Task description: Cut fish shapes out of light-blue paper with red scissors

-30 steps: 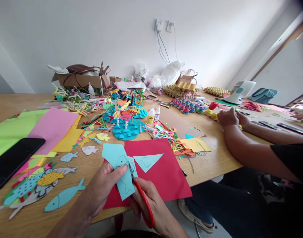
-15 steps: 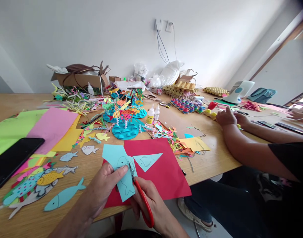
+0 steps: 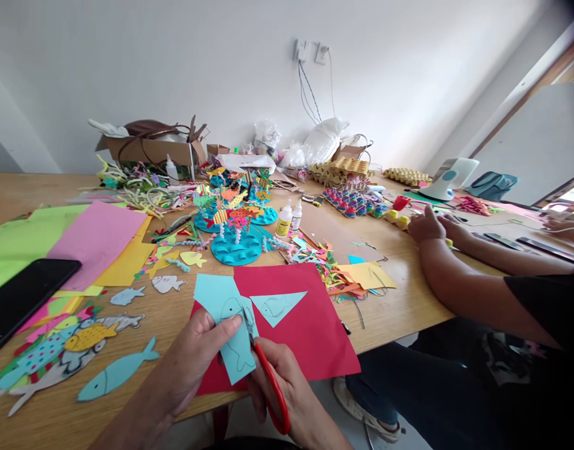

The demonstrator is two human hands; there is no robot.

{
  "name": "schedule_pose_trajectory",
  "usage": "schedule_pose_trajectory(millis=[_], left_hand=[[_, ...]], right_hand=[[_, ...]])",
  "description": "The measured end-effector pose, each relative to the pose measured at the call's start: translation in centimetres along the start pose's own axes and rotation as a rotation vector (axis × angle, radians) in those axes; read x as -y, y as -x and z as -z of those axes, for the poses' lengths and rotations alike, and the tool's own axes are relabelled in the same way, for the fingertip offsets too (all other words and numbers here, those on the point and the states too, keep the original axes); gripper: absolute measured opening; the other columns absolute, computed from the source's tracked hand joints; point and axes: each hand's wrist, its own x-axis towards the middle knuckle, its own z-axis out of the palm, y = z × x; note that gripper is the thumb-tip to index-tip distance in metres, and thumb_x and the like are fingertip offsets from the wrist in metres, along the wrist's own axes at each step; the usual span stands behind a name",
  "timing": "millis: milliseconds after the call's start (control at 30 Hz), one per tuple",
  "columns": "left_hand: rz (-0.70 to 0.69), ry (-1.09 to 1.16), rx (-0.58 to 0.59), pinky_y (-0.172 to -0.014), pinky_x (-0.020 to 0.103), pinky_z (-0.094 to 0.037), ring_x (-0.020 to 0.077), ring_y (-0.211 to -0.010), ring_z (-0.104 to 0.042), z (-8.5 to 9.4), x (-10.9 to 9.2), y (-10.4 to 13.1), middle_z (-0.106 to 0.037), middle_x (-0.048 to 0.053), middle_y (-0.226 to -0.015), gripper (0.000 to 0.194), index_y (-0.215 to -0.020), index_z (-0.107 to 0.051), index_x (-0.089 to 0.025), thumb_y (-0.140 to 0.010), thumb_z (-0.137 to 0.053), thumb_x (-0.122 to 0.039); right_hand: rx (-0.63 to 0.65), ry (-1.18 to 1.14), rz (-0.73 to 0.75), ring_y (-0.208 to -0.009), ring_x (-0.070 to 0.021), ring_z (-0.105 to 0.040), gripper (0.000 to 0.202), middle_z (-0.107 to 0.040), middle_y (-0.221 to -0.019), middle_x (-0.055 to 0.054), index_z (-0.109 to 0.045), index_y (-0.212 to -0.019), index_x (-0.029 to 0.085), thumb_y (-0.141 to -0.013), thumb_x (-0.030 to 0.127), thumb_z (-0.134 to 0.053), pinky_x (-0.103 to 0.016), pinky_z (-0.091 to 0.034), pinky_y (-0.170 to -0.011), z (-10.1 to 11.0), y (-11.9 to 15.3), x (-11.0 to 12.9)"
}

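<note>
Black phone [image 3: 30, 304] — cropped at your left; far-right hands [image 3: 566, 226] — blurred, their owner outside the frame.

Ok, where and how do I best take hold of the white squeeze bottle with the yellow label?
Probably around the body of the white squeeze bottle with the yellow label, coming from the near left. It stands upright, and its wide body should hold better than its narrow nozzle. A slimmer white squeeze bottle close on its right leaves little finger room there.
</note>
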Motion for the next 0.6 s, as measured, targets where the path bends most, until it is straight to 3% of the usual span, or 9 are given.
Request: schedule_pose_trajectory(millis=[233, 600], left_hand=[[-0.006, -0.032, 0.002, -0.057, 0.024, -0.045, 0.0129, -0.054, -0.050, 0.18, 0.15, -0.12, -0.059, -0.003, -0.055, 0.025, -0.061, -0.062, -0.017, -0.068, -0.072, -0.038], [-0.018, -0.037, 0.002, -0.060, 0.025, -0.047, 0.0153, -0.058, -0.054, 0.25, 0.06, -0.03, -0.062, -0.002, -0.057, 0.023, -0.063, -0.066, -0.017, -0.067, -0.073, -0.039]], right_hand=[[-0.006, -0.014, 0.005, -0.037, -0.0058, -0.032, 0.054, -0.033, -0.041, 0.008, -0.037, -0.061, 0.019, -0.083, 0.068, -0.043, -0.016, -0.023, -0.035, -0.07, 0.06, -0.06], [0.009, 0.006, 0.023, -0.038, -0.0049, -0.031, 0.049, -0.031, -0.046, 0.008, -0.038, -0.064, 0.019, -0.089, 0.061, -0.043, -0.016, -0.024, -0.036, 0.18, 0.19, -0.83]])
